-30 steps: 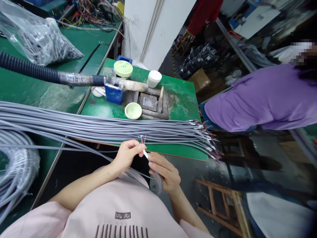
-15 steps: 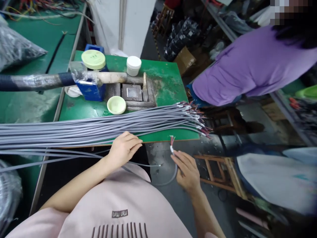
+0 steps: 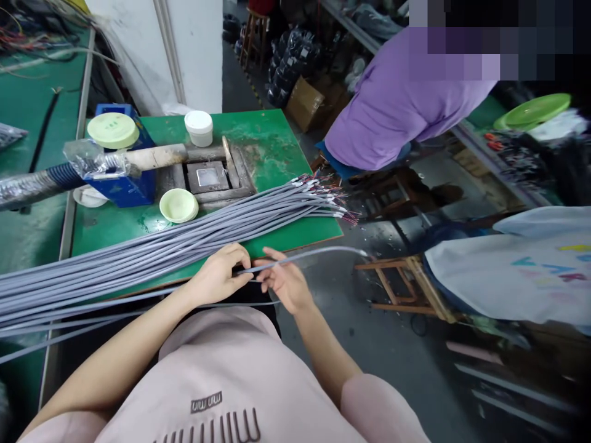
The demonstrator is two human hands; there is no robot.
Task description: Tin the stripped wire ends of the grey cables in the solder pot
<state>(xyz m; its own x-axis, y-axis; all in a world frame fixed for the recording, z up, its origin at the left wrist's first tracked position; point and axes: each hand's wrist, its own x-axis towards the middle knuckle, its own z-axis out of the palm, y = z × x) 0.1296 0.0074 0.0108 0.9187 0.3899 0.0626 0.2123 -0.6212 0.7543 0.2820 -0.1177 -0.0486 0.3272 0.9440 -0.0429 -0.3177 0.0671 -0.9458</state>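
Observation:
My left hand (image 3: 224,274) is closed in a pinch on a single grey cable (image 3: 318,251) at the table's front edge. From there the cable runs right, its end sticking out over the floor. Against it, my right hand (image 3: 285,284) has its fingers apart and slightly blurred; the cable passes across them without a firm grip showing. Behind my hands a thick bundle of grey cables (image 3: 198,231) lies along the green table (image 3: 272,147), its stripped ends with thin dark red wires at the right. Several more loose cables (image 3: 115,320) pass beneath my left forearm.
Beyond the bundle are a metal-framed pot (image 3: 210,177), a pale green bowl (image 3: 179,206), a white lidded jar (image 3: 199,128) and a blue box (image 3: 124,184) beside a hose (image 3: 50,181). A person in purple (image 3: 392,104) is at the right, near a wooden stool (image 3: 401,286).
My right hand has moved left, off the cable's wire end and close to my left hand. The cable now stretches out to the right. The view has shifted rightward.

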